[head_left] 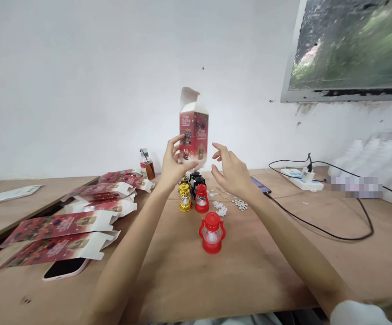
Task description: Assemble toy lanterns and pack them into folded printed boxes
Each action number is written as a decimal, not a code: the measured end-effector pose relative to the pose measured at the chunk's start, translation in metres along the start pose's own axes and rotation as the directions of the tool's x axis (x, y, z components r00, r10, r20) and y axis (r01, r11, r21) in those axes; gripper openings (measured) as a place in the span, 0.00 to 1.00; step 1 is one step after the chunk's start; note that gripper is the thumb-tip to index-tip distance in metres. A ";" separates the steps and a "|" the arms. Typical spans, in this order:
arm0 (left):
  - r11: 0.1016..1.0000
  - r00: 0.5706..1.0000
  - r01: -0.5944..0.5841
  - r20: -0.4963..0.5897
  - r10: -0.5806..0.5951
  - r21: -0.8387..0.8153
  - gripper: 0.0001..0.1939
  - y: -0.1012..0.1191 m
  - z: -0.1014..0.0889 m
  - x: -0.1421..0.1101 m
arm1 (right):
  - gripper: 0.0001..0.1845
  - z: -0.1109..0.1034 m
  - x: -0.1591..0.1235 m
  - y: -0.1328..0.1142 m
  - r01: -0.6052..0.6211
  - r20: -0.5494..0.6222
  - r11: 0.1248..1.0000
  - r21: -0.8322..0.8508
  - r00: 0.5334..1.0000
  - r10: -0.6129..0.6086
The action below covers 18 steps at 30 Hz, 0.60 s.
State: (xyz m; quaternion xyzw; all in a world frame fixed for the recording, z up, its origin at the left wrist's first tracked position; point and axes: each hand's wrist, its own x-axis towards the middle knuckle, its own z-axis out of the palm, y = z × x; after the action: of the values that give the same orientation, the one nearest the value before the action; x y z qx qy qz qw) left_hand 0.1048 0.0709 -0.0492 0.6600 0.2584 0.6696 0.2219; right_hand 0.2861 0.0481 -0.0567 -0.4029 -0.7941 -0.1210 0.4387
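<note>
My left hand [175,159] grips a red printed gift box [193,133] by its lower left side, raised above the table. The box stands upright with its white top flap open. To its right, my right hand [229,169] is apart from it, fingers spread and nothing in them. Below, a red toy lantern [212,234] stands alone on the table. Behind it are another red lantern [202,198], a gold lantern [185,197] and some black lanterns [196,179], partly hidden.
Flat printed boxes [60,225] overlap at the left, above a phone [65,269]. Small white pieces [220,208] and round discs [240,205] lie mid-table. A bottle [147,166] stands at the back. On the right are a power strip [302,179] and a black cable [338,237].
</note>
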 end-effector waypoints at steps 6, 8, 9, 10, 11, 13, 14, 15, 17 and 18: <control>0.884 0.976 -0.116 -0.113 0.187 0.454 0.33 -0.002 0.007 -0.007 | 0.27 0.007 -0.004 0.004 0.090 0.287 0.994 -0.057 0.955 -0.070; 0.825 0.965 -0.150 -0.101 0.242 0.545 0.35 0.000 0.009 -0.010 | 0.29 0.009 -0.004 0.005 0.082 0.284 0.996 -0.042 0.957 -0.067; 0.785 0.955 -0.175 -0.092 0.283 0.594 0.37 0.001 0.010 -0.012 | 0.30 0.011 -0.004 0.004 0.070 0.258 0.997 -0.036 0.964 -0.058; 0.737 0.942 -0.200 -0.080 0.326 0.645 0.38 0.001 0.011 -0.014 | 0.30 0.012 -0.003 0.003 0.061 0.226 0.998 -0.031 0.973 -0.052; 0.683 0.928 -0.219 -0.068 0.367 0.697 0.39 0.001 0.012 -0.015 | 0.30 0.013 -0.003 0.002 0.057 0.197 0.998 -0.022 0.979 -0.052; 0.566 0.896 -0.246 -0.038 0.443 0.787 0.37 -0.001 0.014 -0.017 | 0.30 0.015 -0.003 -0.001 0.065 0.161 0.998 -0.005 0.985 -0.063; 0.515 0.880 -0.255 -0.024 0.474 0.818 0.36 -0.002 0.014 -0.017 | 0.30 0.015 -0.004 -0.003 0.072 0.155 0.997 -0.003 0.985 -0.070; 0.476 0.867 -0.261 -0.013 0.498 0.840 0.35 -0.004 0.015 -0.017 | 0.30 0.015 -0.005 -0.005 0.077 0.158 0.997 -0.004 0.984 -0.076; 0.433 0.848 -0.274 0.004 0.530 0.859 0.32 -0.008 0.015 -0.016 | 0.31 0.015 -0.006 -0.007 0.086 0.173 0.996 -0.010 0.981 -0.083; 0.430 0.844 -0.277 0.004 0.536 0.859 0.31 -0.009 0.015 -0.016 | 0.31 0.016 -0.007 -0.007 0.090 0.179 0.996 -0.012 0.980 -0.087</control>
State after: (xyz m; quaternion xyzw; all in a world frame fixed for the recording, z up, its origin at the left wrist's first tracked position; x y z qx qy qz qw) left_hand 0.1196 0.0687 -0.0676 0.6278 0.4032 0.5801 -0.3267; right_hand 0.2736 0.0487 -0.0700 -0.3807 -0.8460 -0.1116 0.3562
